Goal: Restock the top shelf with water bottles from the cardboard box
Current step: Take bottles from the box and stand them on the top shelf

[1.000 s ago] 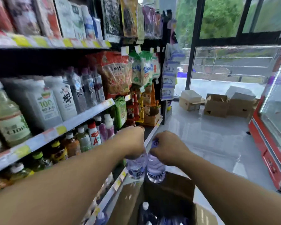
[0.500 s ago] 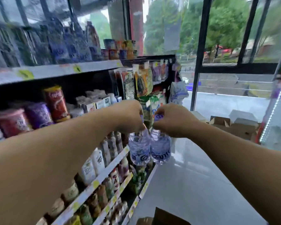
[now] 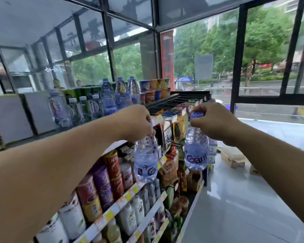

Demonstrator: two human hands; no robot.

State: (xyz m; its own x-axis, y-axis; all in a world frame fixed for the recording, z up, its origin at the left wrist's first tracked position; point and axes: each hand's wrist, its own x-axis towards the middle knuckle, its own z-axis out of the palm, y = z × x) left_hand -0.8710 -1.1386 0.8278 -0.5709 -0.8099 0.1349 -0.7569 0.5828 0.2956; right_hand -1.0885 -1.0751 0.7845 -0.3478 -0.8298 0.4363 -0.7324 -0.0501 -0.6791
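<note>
water bottle (image 3: 145,159) hanging by its neck from left hand (image 3: 135,123) fingers, second bottle (image 3: 196,151) gripped likewise by right hand (image 3: 216,122)

Two clear plastic water bottles with purple-blue labels hang upright in the air in front of the shelving, each held by its neck. The left bottle (image 3: 145,159) hangs lower, before the canister shelf; the right bottle (image 3: 196,151), its purple cap showing, hangs apart. More water bottles (image 3: 109,100) stand on the top shelf (image 3: 116,144).
</note>
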